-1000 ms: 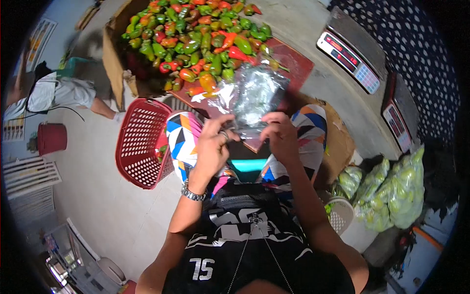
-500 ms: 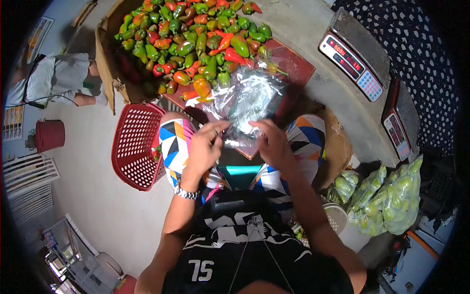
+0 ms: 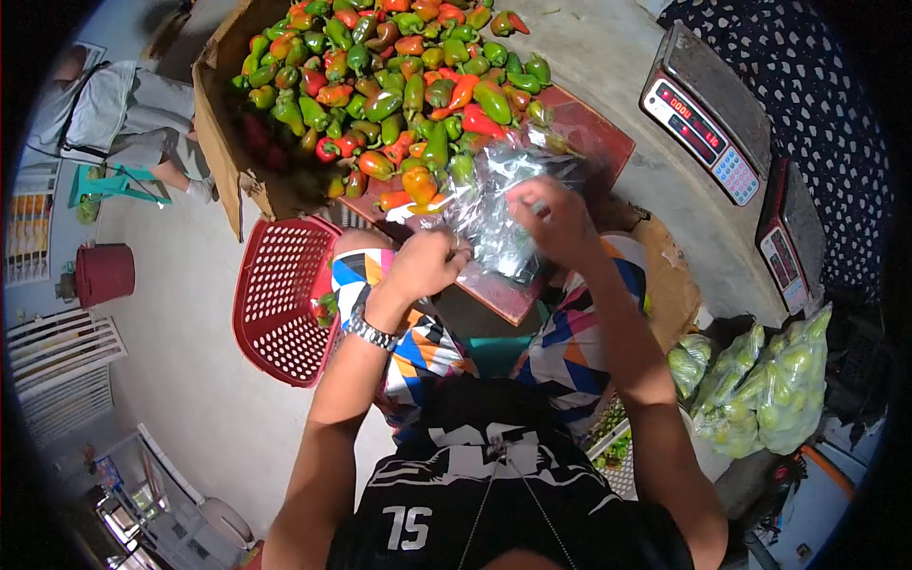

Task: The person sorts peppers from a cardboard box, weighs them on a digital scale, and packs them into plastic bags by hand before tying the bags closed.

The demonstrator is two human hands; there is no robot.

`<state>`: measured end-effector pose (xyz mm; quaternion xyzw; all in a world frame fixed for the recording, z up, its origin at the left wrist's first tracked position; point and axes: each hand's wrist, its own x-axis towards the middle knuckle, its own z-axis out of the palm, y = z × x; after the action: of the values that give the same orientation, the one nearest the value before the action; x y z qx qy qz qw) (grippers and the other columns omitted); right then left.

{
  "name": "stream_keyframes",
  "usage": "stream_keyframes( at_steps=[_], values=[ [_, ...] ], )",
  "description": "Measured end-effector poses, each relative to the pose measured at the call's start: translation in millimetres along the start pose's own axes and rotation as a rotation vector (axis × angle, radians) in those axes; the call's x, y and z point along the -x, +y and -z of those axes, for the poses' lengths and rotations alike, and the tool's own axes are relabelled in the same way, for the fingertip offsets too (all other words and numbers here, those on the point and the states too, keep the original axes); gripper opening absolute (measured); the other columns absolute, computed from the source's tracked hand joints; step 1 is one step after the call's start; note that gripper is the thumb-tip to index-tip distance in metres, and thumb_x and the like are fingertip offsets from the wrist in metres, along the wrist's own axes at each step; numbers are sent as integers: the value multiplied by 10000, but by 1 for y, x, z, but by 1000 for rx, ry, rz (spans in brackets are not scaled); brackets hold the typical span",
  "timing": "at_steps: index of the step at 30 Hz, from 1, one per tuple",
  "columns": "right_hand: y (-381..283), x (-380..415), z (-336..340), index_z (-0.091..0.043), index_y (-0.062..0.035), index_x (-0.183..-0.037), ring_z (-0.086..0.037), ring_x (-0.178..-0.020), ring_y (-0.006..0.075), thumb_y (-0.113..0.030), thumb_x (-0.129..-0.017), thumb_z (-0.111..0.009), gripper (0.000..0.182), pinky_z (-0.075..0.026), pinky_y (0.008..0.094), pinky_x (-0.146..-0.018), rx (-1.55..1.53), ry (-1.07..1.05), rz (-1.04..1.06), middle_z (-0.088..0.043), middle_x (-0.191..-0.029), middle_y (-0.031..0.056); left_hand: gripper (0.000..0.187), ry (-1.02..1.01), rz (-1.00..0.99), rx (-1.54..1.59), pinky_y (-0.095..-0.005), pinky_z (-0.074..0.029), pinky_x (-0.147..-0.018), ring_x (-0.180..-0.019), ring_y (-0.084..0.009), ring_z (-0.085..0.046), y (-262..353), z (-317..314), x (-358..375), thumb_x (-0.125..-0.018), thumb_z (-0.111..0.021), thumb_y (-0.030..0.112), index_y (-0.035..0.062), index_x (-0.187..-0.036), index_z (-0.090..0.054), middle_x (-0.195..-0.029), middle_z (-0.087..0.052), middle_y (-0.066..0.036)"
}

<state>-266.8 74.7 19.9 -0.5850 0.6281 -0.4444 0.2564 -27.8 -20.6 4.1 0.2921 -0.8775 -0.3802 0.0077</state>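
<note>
A clear, shiny plastic bag (image 3: 503, 249) lies crumpled on the near corner of a red board (image 3: 594, 142). At its lower left edge, the curled fingers of my left hand (image 3: 423, 266) pinch the film; a metal watch is on that wrist. My right hand (image 3: 553, 223) is over the bag's upper right part, slightly blurred, with its fingers closed against the film; its fingertips are partly hidden. Just beyond the bag spreads a big heap of red, orange and green peppers (image 3: 389, 100), partly inside an open cardboard box (image 3: 217, 123).
A red perforated basket (image 3: 275, 309) stands left of my knees, with a few peppers inside. Two digital scales (image 3: 698, 133) sit on the ledge at right. Bags of green produce (image 3: 769, 389) rest at lower right. Another person (image 3: 142, 109) is at far left.
My right hand has moved up over the bag, and my left hand has shifted slightly right in view. The bag is more bunched. The whole view has shifted a little.
</note>
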Motion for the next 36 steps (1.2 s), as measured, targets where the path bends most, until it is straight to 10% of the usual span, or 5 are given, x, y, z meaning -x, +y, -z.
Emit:
stream_keyframes(
  at_steps=[14, 31, 34, 36],
  values=[
    [116, -159, -43, -653, -59, -1221, -669, -1046, 394, -286, -762, -883, 561, -533, 486, -940, 449, 347, 43, -708, -1071, 176, 278, 21, 14, -9, -542, -561, -809, -888, -462, -700, -8, -24, 6, -934, -695, 250, -18, -881, -740, -912, -711, -282],
    [45, -130, 0, -603, -48, -1244, -697, -989, 337, -73, -812, -797, 474, -555, 432, -851, 161, 395, 314, -670, -1121, 165, 383, -19, 166, -31, -555, -537, -753, -815, -479, -684, -12, -14, -14, -949, -703, 345, -24, -851, -724, -798, -672, -291],
    [42, -123, 19, -602, -58, -1253, -712, -898, 241, -131, -855, -804, 452, -545, 373, -802, -585, -25, -352, -697, -1130, 121, 385, -41, 147, -47, -548, -541, -754, -810, -477, -682, -16, -18, -18, -949, -704, 347, -26, -856, -725, -794, -673, -290],
    [49, -118, 22, -594, -75, -1328, -699, -938, 193, -247, -955, -734, 435, -529, 336, -799, -799, -58, -370, -672, -1246, 130, 376, -52, 149, -73, -543, -543, -756, -807, -475, -683, -16, -18, -19, -951, -702, 345, -22, -873, -728, -793, -674, -289]
  ],
)
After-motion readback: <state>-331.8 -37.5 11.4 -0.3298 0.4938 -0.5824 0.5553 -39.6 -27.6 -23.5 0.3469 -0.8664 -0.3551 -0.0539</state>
